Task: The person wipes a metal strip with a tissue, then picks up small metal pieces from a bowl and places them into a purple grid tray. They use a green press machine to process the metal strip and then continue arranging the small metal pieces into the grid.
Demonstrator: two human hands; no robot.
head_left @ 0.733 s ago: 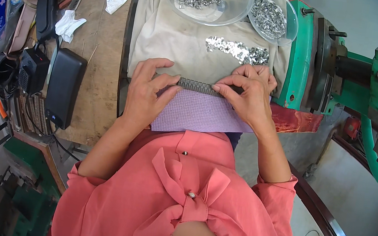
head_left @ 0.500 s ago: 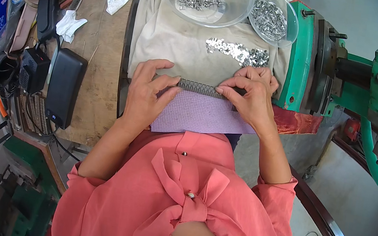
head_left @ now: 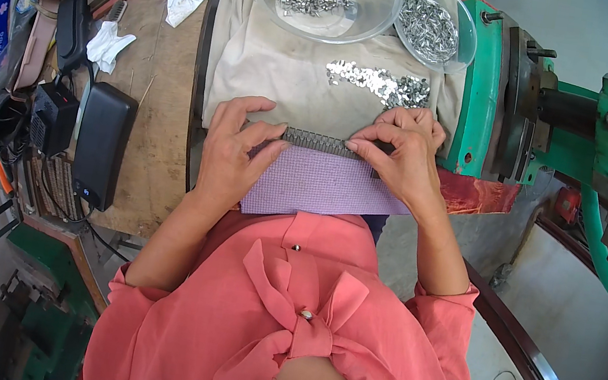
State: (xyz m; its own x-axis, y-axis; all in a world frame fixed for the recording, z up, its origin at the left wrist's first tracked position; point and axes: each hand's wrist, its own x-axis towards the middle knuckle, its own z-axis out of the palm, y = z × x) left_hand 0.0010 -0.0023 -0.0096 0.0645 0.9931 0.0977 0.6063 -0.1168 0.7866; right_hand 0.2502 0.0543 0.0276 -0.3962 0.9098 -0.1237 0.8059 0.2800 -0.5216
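A dark metal strip with a row of small slots (head_left: 316, 141) spans the gap between my two hands, at the front edge of the cloth-covered surface. My left hand (head_left: 236, 139) pinches its left end between thumb and finger. At the right end, my right hand (head_left: 405, 146) grips it with thumb and forefinger, the other fingers curled. Just beyond the strip lies a spread of small shiny metal pieces (head_left: 379, 83) on the beige cloth (head_left: 274, 75). A purple checked cloth (head_left: 321, 183) hangs below the strip, over my lap.
Behind stand a large clear bowl (head_left: 257, 2) and a smaller clear bowl (head_left: 468, 53), both holding small metal parts. A green machine (head_left: 475, 121) borders the right side. On the wooden table (head_left: 165, 91) at left lie a black power bank (head_left: 102, 144), cables and crumpled tissue (head_left: 109, 47).
The surroundings have shifted very slightly in the picture. Both hands keep the same hold on the slotted strip.
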